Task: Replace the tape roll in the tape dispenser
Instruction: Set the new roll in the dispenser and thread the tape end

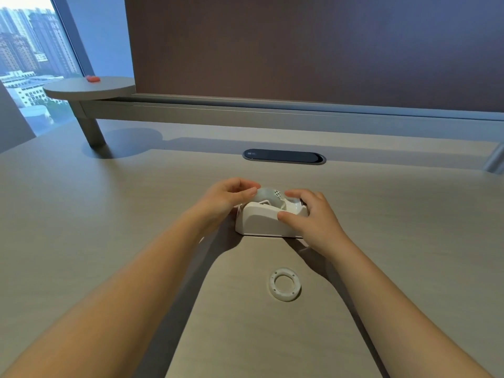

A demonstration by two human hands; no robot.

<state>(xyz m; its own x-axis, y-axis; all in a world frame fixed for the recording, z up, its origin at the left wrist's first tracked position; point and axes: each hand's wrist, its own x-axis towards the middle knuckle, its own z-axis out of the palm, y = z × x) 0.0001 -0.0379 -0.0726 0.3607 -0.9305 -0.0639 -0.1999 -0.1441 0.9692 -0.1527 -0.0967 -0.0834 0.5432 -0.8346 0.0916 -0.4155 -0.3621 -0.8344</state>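
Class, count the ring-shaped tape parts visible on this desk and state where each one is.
2. One tape roll sits in the white tape dispenser, touched by the left hand. One white empty ring lies flat on the desk, nearer the camera. None seems hidden.

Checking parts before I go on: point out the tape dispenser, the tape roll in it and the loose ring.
tape dispenser (261, 222), head view, near side wall.
tape roll (268, 193), head view, top curve.
loose ring (285, 295), head view, near rim.
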